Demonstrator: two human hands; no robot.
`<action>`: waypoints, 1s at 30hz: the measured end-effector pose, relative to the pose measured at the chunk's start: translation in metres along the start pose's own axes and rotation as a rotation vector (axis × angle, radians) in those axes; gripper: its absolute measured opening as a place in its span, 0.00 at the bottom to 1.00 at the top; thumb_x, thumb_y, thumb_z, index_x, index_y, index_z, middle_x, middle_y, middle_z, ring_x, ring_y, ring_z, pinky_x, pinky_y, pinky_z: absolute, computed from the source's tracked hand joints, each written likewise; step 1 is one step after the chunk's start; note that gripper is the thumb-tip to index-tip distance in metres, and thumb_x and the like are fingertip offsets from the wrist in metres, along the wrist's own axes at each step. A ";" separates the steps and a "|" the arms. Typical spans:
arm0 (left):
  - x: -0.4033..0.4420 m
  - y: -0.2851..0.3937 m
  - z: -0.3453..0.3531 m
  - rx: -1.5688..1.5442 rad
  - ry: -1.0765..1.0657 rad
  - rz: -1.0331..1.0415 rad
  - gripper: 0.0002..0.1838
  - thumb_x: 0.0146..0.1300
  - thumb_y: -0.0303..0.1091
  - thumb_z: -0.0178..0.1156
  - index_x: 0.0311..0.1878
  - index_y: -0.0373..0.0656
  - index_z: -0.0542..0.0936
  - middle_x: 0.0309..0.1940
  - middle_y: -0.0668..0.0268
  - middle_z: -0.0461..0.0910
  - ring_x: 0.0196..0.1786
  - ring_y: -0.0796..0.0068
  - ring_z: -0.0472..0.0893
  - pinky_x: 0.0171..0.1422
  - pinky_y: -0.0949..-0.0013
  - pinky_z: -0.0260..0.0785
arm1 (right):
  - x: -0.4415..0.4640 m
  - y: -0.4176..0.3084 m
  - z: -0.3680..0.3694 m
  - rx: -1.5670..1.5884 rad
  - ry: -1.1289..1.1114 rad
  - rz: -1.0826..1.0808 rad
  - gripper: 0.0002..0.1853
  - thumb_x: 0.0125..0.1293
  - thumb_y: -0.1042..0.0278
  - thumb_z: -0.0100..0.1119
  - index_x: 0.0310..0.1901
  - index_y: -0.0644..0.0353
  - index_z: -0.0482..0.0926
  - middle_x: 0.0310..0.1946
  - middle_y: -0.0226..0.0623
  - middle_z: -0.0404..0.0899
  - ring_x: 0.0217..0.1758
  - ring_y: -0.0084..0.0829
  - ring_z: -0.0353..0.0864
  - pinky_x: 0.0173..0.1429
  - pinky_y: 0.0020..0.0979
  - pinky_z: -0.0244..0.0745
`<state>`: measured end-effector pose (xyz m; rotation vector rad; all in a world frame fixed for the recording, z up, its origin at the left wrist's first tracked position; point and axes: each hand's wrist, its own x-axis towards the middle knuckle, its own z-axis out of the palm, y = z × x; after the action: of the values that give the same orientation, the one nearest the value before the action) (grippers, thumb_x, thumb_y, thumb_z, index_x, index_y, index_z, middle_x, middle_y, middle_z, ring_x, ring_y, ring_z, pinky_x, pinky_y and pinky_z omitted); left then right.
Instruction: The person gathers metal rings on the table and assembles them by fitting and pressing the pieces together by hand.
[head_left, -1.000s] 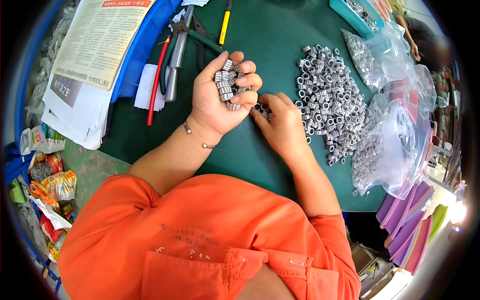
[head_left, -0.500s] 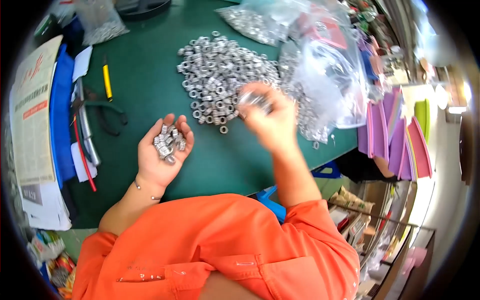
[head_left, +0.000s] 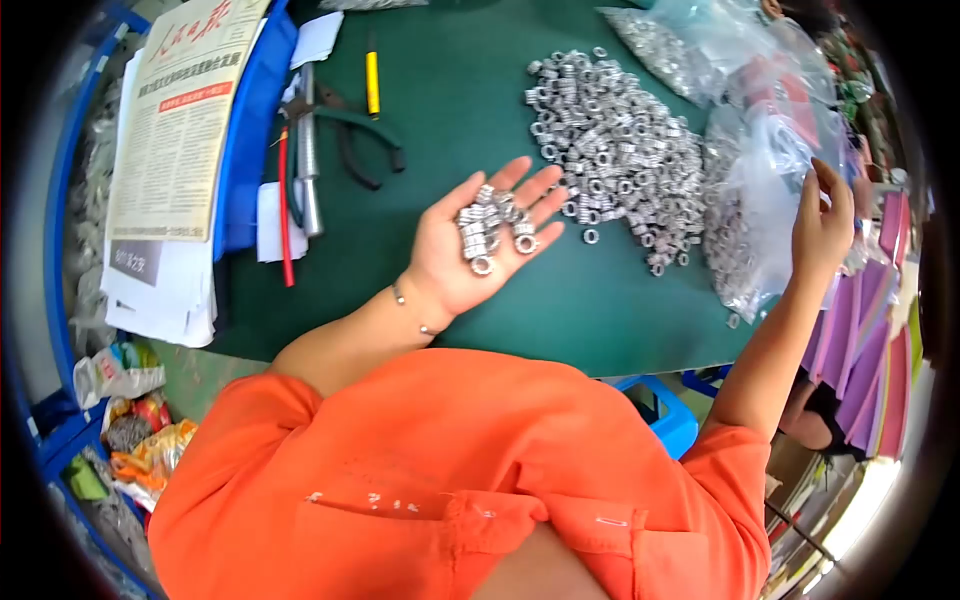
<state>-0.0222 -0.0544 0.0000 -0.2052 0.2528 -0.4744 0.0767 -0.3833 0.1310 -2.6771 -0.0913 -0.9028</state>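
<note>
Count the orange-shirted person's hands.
2: the left hand, palm up with metal rings, lower left of the ring pile; the right hand, by the plastic bag. Neither is hidden.

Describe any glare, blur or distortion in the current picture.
Head view: corners go black and edges bow, fisheye-like; head view: the far lower right is blown out white, and the clear plastic bags shine; head view: the metal rings in the left hand look fairly crisp.

A newspaper (head_left: 180, 140) is lying along the worktop's (head_left: 450, 90) left edge; a thin red stick (head_left: 285, 215), pliers (head_left: 360, 122) and a yellow-handled tool (head_left: 373, 85) are resting nearby.
</note>
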 end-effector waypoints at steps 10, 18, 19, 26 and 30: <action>0.002 -0.001 0.000 0.063 -0.005 0.067 0.20 0.67 0.40 0.45 0.58 0.40 0.69 0.65 0.52 0.62 0.69 0.56 0.59 0.72 0.54 0.49 | -0.139 -0.158 0.070 0.726 -0.683 -0.008 0.12 0.49 0.73 0.70 0.33 0.64 0.77 0.26 0.34 0.74 0.23 0.25 0.75 0.27 0.24 0.71; 0.003 -0.001 0.002 0.024 0.002 0.105 0.19 0.66 0.40 0.49 0.57 0.43 0.70 0.67 0.51 0.57 0.72 0.52 0.53 0.73 0.48 0.45 | -0.153 -0.145 0.078 1.207 -0.696 0.235 0.19 0.52 0.86 0.62 0.45 0.63 0.70 0.44 0.34 0.73 0.42 0.22 0.74 0.41 0.21 0.72; 0.003 -0.002 0.002 0.022 0.005 0.102 0.19 0.66 0.40 0.49 0.57 0.43 0.70 0.67 0.51 0.57 0.72 0.52 0.53 0.73 0.48 0.45 | -0.153 -0.145 0.077 1.204 -0.696 0.239 0.19 0.52 0.86 0.62 0.45 0.63 0.70 0.44 0.34 0.73 0.42 0.22 0.74 0.41 0.21 0.72; 0.002 -0.002 0.005 0.023 -0.006 0.077 0.19 0.66 0.40 0.48 0.57 0.42 0.70 0.66 0.51 0.59 0.71 0.53 0.55 0.72 0.51 0.48 | -0.153 -0.137 0.076 1.620 -0.734 0.554 0.14 0.57 0.86 0.56 0.45 0.66 0.70 0.43 0.42 0.76 0.43 0.28 0.77 0.43 0.25 0.77; 0.002 -0.001 0.003 -0.033 0.001 0.078 0.19 0.66 0.40 0.48 0.58 0.43 0.69 0.68 0.50 0.56 0.72 0.51 0.51 0.73 0.49 0.47 | -0.144 -0.130 0.075 1.869 -0.819 0.804 0.09 0.62 0.80 0.51 0.44 0.67 0.73 0.39 0.43 0.78 0.35 0.27 0.78 0.29 0.26 0.76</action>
<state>-0.0200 -0.0563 0.0028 -0.2266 0.2693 -0.3932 -0.0150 -0.2312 0.0237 -0.8845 -0.0015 0.5059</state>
